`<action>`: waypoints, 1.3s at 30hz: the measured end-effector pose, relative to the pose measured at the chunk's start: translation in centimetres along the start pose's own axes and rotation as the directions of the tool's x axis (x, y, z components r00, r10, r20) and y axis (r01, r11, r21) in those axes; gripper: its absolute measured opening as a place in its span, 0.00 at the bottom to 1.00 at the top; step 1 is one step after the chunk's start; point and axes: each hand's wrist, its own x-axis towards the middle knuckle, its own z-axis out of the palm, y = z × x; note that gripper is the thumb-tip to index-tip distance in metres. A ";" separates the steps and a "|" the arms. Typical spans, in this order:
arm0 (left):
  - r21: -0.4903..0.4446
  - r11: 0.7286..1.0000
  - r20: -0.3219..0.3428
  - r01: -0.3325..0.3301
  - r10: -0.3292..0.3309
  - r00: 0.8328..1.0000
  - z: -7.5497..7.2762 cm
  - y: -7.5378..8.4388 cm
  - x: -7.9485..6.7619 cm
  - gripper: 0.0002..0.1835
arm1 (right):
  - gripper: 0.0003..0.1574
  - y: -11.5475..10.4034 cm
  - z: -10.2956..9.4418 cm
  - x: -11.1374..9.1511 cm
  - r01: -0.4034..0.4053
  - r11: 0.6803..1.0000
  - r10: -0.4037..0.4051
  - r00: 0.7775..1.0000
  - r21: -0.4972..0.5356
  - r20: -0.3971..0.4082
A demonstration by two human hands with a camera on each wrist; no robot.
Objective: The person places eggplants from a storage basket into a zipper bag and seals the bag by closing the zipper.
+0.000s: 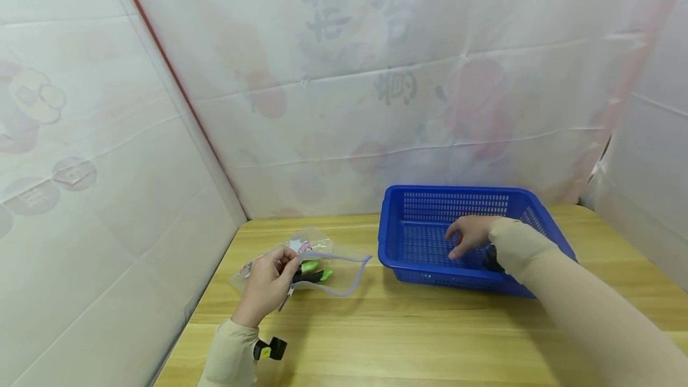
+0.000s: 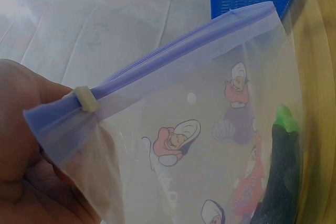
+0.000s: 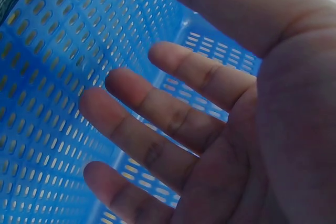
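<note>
Bag (image 2: pixel 178 129) being pinched by left hand (image 1: pixel 269 284) near desk's (image 1: pixel 376 339) left edge; basket (image 1: pixel 386 226) near back right corner being reached into by right hand (image 1: pixel 472 234), fingers apart. Likely fetching step; pinch being needed next.

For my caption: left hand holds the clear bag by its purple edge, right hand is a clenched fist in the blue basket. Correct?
The right hand isn't clenched: the right wrist view shows its fingers parted, holding nothing. It is in the blue basket, and the left hand holds the clear bag by its purple edge.
</note>
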 end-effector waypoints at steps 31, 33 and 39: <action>0.003 0.999 0.004 -0.050 0.050 0.999 0.4 0.0 0.2 0.08 | 0.03 1.4 0.1 -1.4 -0.070 0.992 0.040 0.961 0.101 0.273; 0.007 0.999 0.001 -0.051 0.051 0.999 0.4 0.0 0.1 0.08 | 0.08 1.5 0.2 -1.2 -0.073 0.993 0.043 0.959 0.097 0.279; 0.011 0.999 0.001 -0.045 0.045 0.999 0.3 0.2 -0.1 0.08 | 0.20 1.6 0.8 -0.9 -0.052 0.997 0.034 0.954 0.055 0.299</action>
